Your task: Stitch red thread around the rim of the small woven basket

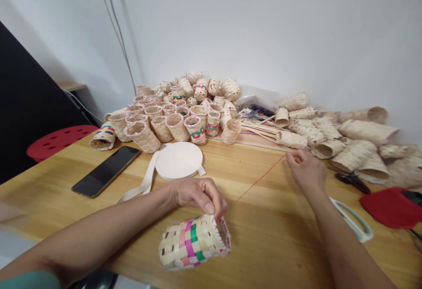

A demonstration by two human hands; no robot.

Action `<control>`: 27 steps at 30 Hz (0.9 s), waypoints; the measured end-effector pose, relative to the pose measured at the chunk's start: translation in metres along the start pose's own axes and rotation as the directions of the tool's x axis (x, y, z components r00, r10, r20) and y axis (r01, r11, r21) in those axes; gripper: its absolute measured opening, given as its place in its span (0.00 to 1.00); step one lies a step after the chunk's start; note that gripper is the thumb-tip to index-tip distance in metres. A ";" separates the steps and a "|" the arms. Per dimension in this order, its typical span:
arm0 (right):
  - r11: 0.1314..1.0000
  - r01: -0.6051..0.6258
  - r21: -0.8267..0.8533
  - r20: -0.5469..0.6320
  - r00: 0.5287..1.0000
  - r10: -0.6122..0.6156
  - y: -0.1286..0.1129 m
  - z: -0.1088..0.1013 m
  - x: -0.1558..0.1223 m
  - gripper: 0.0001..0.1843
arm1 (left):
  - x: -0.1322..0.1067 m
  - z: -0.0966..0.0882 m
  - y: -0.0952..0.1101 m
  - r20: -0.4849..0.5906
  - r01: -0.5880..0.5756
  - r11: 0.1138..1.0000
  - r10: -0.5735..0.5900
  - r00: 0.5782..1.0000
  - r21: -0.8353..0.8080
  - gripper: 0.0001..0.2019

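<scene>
A small woven basket (187,243) with pink, green and magenta strips hangs on its side above the front of the table. My left hand (204,196) pinches its rim, which is trimmed with white tape and red stitches. A thin red thread (260,179) stretches up and right from near the rim. At its far end my right hand (305,170) is closed, fingertips pressed together on the thread. Whether a needle is between those fingertips, I cannot make out.
Finished-looking small baskets (171,122) crowd the back left; untrimmed woven tubes (356,153) heap at right. A roll of white tape (180,160), a phone (105,172), black-handled scissors (352,181), a pale green handle (354,221) and a red pouch (392,207) lie on the wooden table (244,240).
</scene>
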State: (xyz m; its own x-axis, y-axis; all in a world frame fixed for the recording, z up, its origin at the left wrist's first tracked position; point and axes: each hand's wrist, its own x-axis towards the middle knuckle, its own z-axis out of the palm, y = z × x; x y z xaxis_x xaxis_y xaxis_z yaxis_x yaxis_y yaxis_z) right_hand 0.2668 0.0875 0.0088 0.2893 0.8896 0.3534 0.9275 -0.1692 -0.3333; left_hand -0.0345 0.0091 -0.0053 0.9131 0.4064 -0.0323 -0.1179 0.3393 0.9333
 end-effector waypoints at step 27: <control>0.981 -0.151 -0.123 0.054 0.986 0.159 0.026 -0.007 0.012 0.16 | 0.000 0.009 0.015 0.122 0.113 0.984 -0.130 0.984 0.140 0.17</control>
State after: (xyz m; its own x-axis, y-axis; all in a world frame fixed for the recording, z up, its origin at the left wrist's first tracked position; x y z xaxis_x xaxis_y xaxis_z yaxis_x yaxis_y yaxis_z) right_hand 0.2959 0.0905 0.0109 0.4194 0.8732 0.2482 0.8952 -0.3524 -0.2729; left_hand -0.0331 0.0065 0.0117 0.9614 0.2524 -0.1095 0.0414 0.2606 0.9646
